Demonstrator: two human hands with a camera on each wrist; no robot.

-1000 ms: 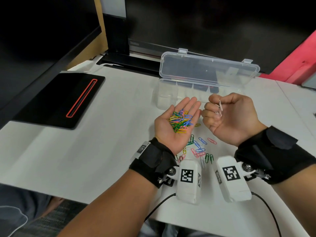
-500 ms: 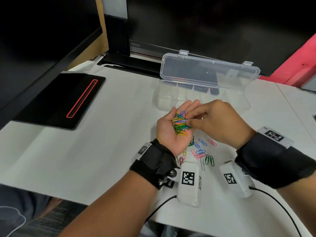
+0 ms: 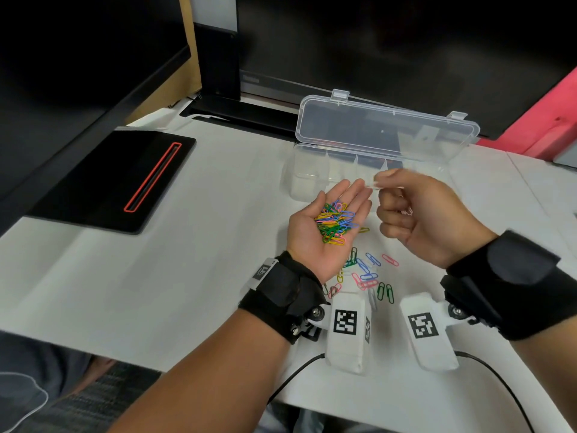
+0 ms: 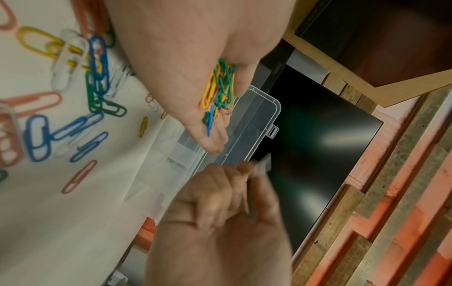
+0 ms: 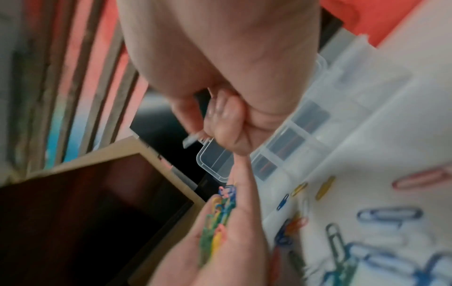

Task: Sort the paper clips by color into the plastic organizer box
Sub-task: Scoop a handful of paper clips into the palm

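My left hand [image 3: 324, 223] lies palm up above the table, fingers straight, carrying a pile of mixed-colour paper clips [image 3: 334, 221]. Just to its right, my right hand [image 3: 379, 184] pinches a white paper clip [image 3: 372, 184] between thumb and forefinger. More white clips [image 3: 406, 210] show inside its curled fingers. The clear plastic organizer box [image 3: 307, 182] stands open just beyond both hands, its lid [image 3: 387, 129] tilted back. In the left wrist view the pile [image 4: 220, 92] sits in the palm, and the pinched clip [image 4: 264, 164] is blurred. The box compartments look empty.
Several loose paper clips [image 3: 370, 273] in blue, pink, green and yellow lie on the white table [image 3: 187, 276] under my wrists. A black pad with a red outline [image 3: 125, 179] lies at the left. Dark monitors [image 3: 406, 42] stand behind the box.
Half a second ago my right fingers were in the pile on my left palm. They have now drawn back up and right with a white clip pinched. The left hand stayed in place.
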